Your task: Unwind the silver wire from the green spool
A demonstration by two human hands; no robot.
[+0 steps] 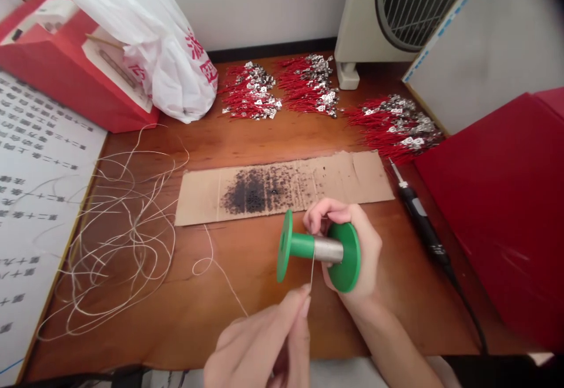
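Observation:
My right hand (363, 247) is wrapped round one end of a green spool (302, 246), tilted above the front of the table. Silvery solder wire (328, 250) is wound on the half of its core nearest that hand; the other half is bare green. Below the spool, my left hand (264, 341) pinches the strand between thumb and forefinger, and the strand runs up taut to the core. A loose tangle of the same thin wire (127, 247) spreads over the table at left, with one strand trailing toward my left hand.
Behind the spool lies a cardboard strip (202, 194) with dark burn marks. A soldering iron (420, 218) rests at right beside a red box (489, 200). Bundles of red-wired parts (308, 83) line the back, near a white plastic bag (176, 77) and a grilled appliance (365, 18).

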